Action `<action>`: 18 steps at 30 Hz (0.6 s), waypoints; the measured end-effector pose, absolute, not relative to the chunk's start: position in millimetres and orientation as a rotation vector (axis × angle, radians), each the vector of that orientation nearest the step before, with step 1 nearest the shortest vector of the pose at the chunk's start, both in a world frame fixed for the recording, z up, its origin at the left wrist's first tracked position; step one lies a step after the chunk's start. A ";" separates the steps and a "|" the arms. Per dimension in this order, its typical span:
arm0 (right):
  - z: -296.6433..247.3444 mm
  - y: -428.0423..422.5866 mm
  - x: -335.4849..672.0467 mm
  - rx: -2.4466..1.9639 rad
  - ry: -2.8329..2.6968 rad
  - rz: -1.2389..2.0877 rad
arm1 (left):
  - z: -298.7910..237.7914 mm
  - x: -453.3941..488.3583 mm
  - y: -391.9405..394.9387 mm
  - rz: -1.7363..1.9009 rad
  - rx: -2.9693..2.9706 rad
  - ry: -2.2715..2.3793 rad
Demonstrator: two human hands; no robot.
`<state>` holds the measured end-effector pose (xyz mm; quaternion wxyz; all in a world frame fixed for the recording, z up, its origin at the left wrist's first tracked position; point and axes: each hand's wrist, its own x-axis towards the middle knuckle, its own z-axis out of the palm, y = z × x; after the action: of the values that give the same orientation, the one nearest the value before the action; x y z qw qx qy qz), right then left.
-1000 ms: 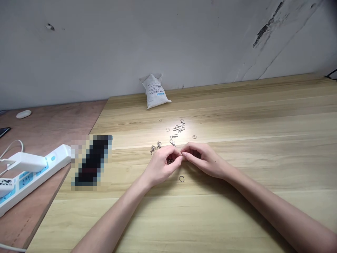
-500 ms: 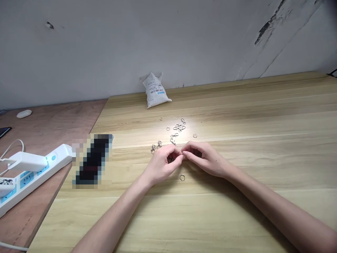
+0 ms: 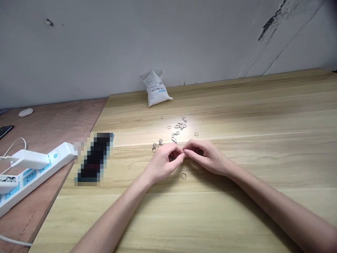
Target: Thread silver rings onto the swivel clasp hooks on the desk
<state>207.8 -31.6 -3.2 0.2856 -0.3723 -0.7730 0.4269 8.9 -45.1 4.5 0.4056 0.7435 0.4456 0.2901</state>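
My left hand [image 3: 166, 160] and my right hand [image 3: 206, 156] meet fingertip to fingertip over the wooden table. Both are closed in a pinch, and what lies between the fingertips is too small and hidden to name. Dark metal pieces [image 3: 171, 158] show in the hollow under my left fingers. A metal split ring [image 3: 183, 176] lies just in front of my hands. Beyond them is a small cluster of silver lobster clasps [image 3: 180, 125], with another clasp [image 3: 175, 134] nearer. Left of my left hand sit two clasps with rings [image 3: 160, 142].
Loose rings lie at the right [image 3: 196, 134] and farther back [image 3: 162, 117]. A white plastic packet [image 3: 157, 89] stands near the wall. On the left are a blurred dark phone-like object [image 3: 94, 158] and a white power strip [image 3: 37, 175] with plugs and cables.
The view has shifted slightly, moving everything a little within the picture. My hands keep nearly the same pinched pose, fingertips together.
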 end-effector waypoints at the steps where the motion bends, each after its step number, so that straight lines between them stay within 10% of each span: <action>1: -3.5 -31.5 207.9 -0.993 -2.065 1.143 | 4.4 8.9 -45.1 0.732 1.878 1.125; 18: -2.3 -31.3 207.7 -1.002 -2.063 1.134 | 0.6 7.6 -44.4 0.734 1.905 1.121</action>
<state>207.7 -31.3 -2.3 0.2876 -0.3750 -0.7723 0.4245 7.6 -44.4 0.6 0.3954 0.7513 0.4422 0.2894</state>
